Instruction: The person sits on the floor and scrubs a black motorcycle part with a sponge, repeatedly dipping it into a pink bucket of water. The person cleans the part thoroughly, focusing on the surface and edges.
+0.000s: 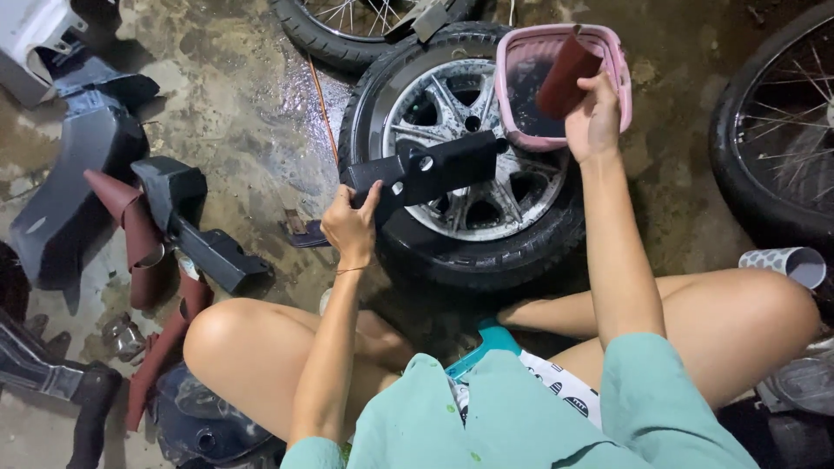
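My left hand (351, 227) grips one end of a flat black plastic panel (432, 169) with a round hole, held above a car wheel (469, 156) with a silver alloy rim lying flat on the wet floor. My right hand (594, 117) holds a rolled piece of reddish-brown sandpaper (566, 75) over a pink plastic basin (556, 82) that rests on the far side of the wheel. I sit cross-legged with bare knees just behind the wheel.
Black plastic body panels (187, 221) and reddish sandpaper rolls (130, 230) lie on the floor at left. Spoked motorcycle wheels stand at the top (347, 35) and the right (777, 130). A spotted paper roll (786, 260) lies by my right knee.
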